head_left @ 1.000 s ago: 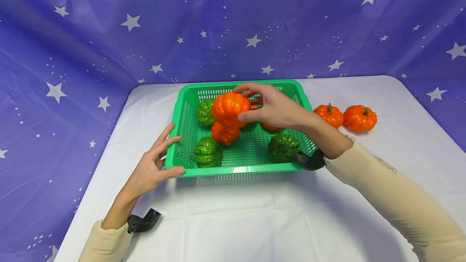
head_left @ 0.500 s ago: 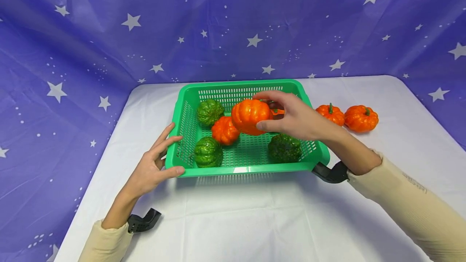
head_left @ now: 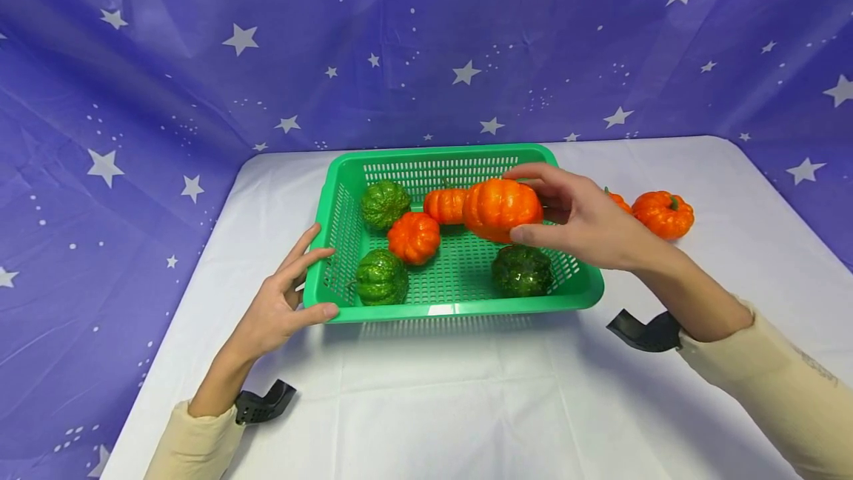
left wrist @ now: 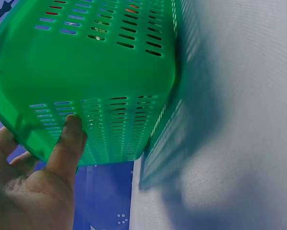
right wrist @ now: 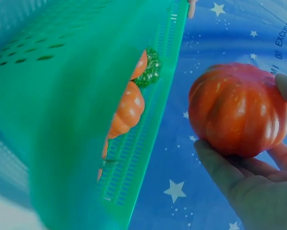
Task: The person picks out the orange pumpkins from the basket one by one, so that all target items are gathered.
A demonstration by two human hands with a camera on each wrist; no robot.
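Observation:
My right hand (head_left: 580, 221) grips a glossy orange pumpkin (head_left: 501, 210) between thumb and fingers, above the right side of the green basket (head_left: 440, 310). In the right wrist view the held pumpkin (right wrist: 239, 112) is apart from the basket wall. My left hand (head_left: 276, 306) holds the basket's left end; in the left wrist view one digit presses the slotted outer wall (left wrist: 86, 72). Inside the basket lie an orange pumpkin (head_left: 414, 238), another orange pumpkin (head_left: 443, 207) partly covered by the held one, and green pumpkins (head_left: 385, 204), including a dark one (head_left: 522, 271) at the near right.
To the right of the basket, an orange pumpkin (head_left: 663, 215) rests on the white-covered table (head_left: 453, 398). Another (head_left: 617, 201) beside it is mostly hidden by my right hand. A purple star-patterned cloth (head_left: 426, 43) hangs behind the table.
My right hand has carried the orange pumpkin rightward across the basket, uncovering the orange pumpkin and green pumpkin at the left and back. The left hand and basket have stayed put.

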